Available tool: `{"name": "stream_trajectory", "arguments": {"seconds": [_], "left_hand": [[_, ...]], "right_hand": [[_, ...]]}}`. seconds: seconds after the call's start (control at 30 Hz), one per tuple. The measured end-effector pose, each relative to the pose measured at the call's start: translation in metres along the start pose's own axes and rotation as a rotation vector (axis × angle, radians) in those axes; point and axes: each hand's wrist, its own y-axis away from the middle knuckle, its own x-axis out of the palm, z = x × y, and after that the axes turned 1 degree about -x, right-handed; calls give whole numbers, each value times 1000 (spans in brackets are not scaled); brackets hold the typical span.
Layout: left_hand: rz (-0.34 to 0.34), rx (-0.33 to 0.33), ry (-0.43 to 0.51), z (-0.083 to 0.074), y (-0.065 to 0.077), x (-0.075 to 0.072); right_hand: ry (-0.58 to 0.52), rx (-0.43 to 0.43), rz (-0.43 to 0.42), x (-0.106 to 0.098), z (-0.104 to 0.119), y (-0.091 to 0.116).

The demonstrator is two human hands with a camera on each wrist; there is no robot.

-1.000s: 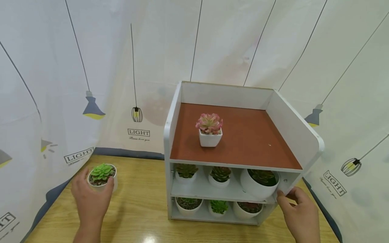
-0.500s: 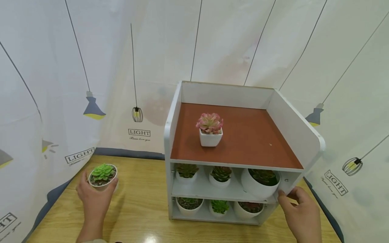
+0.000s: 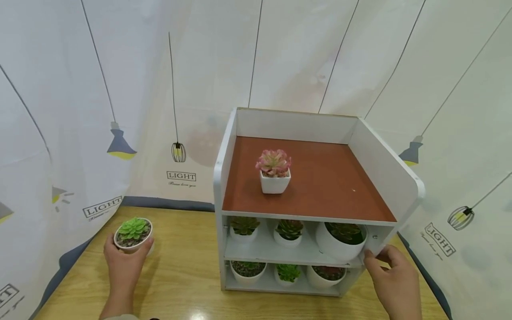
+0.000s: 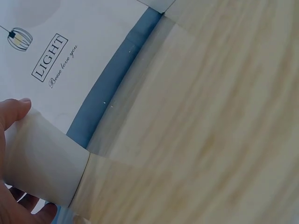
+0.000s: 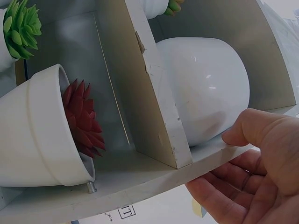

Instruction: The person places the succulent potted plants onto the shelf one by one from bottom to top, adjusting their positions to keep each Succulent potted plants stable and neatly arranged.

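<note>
A white pot with a bright green succulent (image 3: 133,228) stands on the wooden table at the left. My left hand (image 3: 124,264) grips it from the near side; in the left wrist view the thumb and fingers lie on opposite sides of the pot wall (image 4: 46,158). At the right, my right hand (image 3: 394,280) holds the front edge of the white shelf unit's (image 3: 386,153) side panel. In the right wrist view the thumb presses inside that panel, close to a large white round pot (image 5: 210,88), with curled fingers on the outer side.
A pink succulent in a square white pot (image 3: 274,173) sits on the brown top board (image 3: 324,178). Several potted succulents fill the two lower tiers, among them a red one (image 5: 84,119). A printed cloth (image 3: 200,66) hangs behind the table (image 3: 180,258).
My left hand has drawn in around the green succulent's pot, its fingers now lower and closer. The pot has hardly moved. The right hand stays on the shelf panel.
</note>
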Motion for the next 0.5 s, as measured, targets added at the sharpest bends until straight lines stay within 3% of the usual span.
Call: {"name": "stream_trajectory", "arguments": {"seconds": [0.5], "left_hand": [[29,-85,113,9,-5,3]], "right_hand": [[-3,47,46,-1,3,-4]]}}
